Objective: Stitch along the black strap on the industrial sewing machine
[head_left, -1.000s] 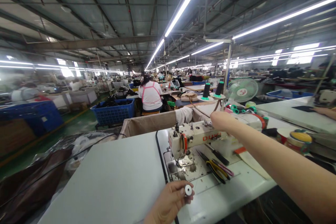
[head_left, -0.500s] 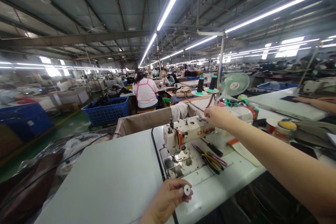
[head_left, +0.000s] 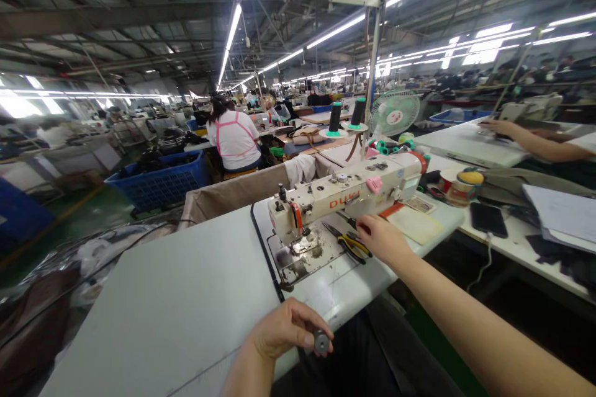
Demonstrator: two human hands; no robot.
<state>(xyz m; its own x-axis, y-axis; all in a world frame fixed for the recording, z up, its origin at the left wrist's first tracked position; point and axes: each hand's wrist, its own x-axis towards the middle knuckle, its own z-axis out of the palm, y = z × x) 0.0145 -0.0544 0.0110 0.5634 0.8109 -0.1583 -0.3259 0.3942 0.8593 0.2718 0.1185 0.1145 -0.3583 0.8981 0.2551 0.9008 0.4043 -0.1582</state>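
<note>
My left hand [head_left: 291, 332], at the table's front edge, pinches a small round grey metal bobbin [head_left: 321, 342] with a hole in its centre. My right hand [head_left: 379, 237] is low beside the sewing machine [head_left: 344, 195], its fingers curled down over a dark-handled tool [head_left: 347, 219]. Whether they grip it cannot be seen. Just left of those fingers, yellow-and-black pliers [head_left: 352, 247] lie on the machine bed, jaws toward the needle. A pink piece [head_left: 374, 184] sits on the machine arm.
The white tabletop [head_left: 186, 298] extends left. Two black thread cones [head_left: 335, 119] and a green fan [head_left: 395, 113] stand behind the machine. A phone [head_left: 488, 219] and papers [head_left: 563, 211] lie to the right. A co-worker [head_left: 235, 139] sits ahead; another person's arm [head_left: 531, 136] shows at right.
My right hand has come down from the top of the machine arm to the tools beside the pliers. The left hand still holds the bobbin, now lower in view. The view has shifted right and down.
</note>
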